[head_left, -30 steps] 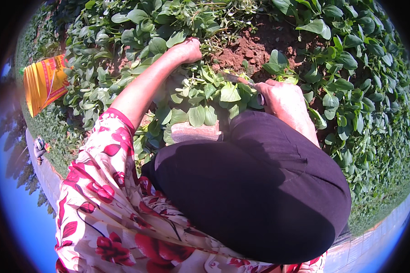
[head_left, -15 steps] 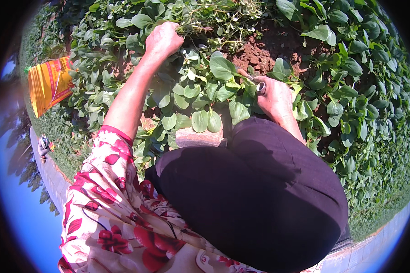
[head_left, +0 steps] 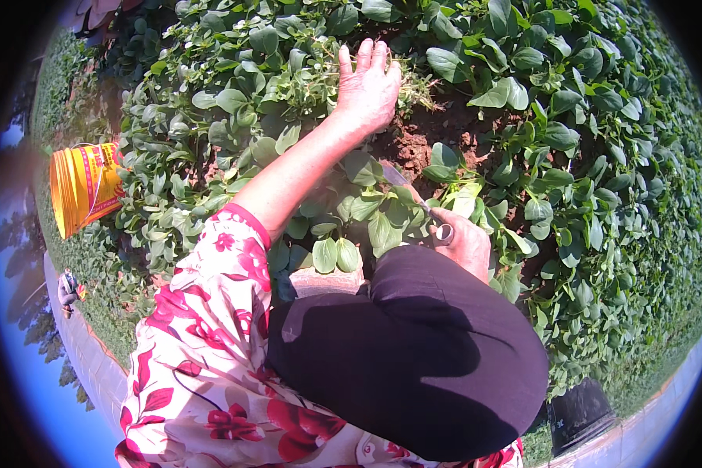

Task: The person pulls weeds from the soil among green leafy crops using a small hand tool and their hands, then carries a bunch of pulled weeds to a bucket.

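Note:
My left hand is open, its fingers spread over a clump of small-leaved pulled plants at the top middle. Whether its palm presses on them I cannot tell. In my right hand, just beyond my knee, is a bladed hand tool. The fingers are closed round its handle, and the round handle end shows by the thumb. Its flat metal blade points up and left among broad-leaved green plants. Bare reddish soil lies between the blade and my left hand.
A yellow bucket stands among plants at the left. A pale block lies before my knees. Dense leafy rows fill the right. A person is far off at the left, near a paved strip.
My left hand has moved right and gone from a closed fist to spread fingers. My right hand, still round the tool, has shifted slightly lower. The view has shifted too.

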Demonstrator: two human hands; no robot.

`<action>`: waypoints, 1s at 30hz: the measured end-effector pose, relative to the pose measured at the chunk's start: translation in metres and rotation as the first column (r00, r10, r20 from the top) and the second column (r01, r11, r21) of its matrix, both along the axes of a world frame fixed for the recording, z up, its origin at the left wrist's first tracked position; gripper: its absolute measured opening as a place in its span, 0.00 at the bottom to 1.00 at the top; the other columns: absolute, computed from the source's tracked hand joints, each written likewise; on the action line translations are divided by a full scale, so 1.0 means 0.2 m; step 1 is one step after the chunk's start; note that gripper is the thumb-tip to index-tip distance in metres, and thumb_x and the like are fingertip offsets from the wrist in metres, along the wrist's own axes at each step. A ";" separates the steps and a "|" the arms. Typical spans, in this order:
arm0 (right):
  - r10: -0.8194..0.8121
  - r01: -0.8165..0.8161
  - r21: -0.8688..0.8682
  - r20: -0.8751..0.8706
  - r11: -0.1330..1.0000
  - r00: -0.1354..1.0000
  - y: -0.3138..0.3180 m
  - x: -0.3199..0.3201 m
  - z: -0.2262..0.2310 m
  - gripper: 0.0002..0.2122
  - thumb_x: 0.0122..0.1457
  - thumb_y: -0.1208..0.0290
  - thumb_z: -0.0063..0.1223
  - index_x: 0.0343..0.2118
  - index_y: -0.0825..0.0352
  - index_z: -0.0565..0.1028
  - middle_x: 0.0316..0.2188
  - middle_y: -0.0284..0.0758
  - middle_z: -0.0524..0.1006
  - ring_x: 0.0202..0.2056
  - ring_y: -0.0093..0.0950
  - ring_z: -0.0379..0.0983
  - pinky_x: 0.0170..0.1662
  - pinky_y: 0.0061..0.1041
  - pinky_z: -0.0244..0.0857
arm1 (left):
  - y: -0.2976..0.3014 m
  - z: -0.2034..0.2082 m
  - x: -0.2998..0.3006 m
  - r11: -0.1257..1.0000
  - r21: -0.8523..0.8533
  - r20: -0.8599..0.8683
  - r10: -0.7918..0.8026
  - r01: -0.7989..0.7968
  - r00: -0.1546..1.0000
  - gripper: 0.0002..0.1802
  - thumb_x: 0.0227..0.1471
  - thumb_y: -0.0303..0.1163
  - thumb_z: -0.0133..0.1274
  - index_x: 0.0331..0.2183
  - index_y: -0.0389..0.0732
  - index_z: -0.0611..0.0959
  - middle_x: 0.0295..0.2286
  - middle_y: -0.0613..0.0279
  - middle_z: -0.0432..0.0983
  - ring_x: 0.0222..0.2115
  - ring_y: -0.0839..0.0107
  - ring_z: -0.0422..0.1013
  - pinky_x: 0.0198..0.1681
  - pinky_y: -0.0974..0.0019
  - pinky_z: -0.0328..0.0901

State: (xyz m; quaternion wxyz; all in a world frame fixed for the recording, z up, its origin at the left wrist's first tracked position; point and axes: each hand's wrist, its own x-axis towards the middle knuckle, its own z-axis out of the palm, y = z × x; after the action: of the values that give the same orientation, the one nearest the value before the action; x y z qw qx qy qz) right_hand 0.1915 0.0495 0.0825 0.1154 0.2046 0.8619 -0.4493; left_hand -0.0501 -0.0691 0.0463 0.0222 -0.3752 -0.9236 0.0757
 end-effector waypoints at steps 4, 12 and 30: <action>-0.074 0.073 -0.020 -0.023 0.997 0.997 0.01 0.08 -0.03 0.17 0.43 0.73 0.61 0.40 0.61 0.78 0.31 0.40 0.79 0.34 0.38 0.76 0.38 0.32 0.69 | 0.04 -0.11 -0.10 0.945 -0.267 0.231 0.252 -0.188 0.940 0.62 0.31 0.52 0.67 0.62 0.51 0.50 0.56 0.35 0.50 0.59 0.43 0.46 0.60 0.34 0.36; -0.074 0.076 0.031 -0.064 0.997 0.995 0.02 0.11 -0.03 0.18 0.41 0.68 0.67 0.37 0.67 0.78 0.28 0.42 0.79 0.30 0.33 0.78 0.35 0.28 0.70 | 0.02 -0.22 -0.13 0.941 -0.188 0.247 0.323 -0.282 0.914 0.48 0.39 0.33 0.58 0.61 0.54 0.55 0.44 0.42 0.67 0.48 0.49 0.64 0.60 0.42 0.44; -0.090 0.096 0.041 -0.123 0.995 0.988 0.09 0.07 -0.02 0.13 0.47 0.76 0.60 0.39 0.65 0.78 0.28 0.42 0.78 0.29 0.36 0.77 0.34 0.30 0.68 | -0.21 0.73 -0.34 0.803 0.594 0.262 -0.143 -0.043 0.954 0.20 0.38 0.22 0.55 0.40 0.39 0.80 0.36 0.59 0.76 0.37 0.65 0.71 0.41 0.66 0.66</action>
State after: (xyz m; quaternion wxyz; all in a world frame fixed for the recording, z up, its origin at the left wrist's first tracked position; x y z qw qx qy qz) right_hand 0.2045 0.0681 0.0783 0.0371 0.2199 0.8672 -0.4453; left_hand -0.1174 -0.1118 0.1923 0.0029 -0.3808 -0.8831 -0.2742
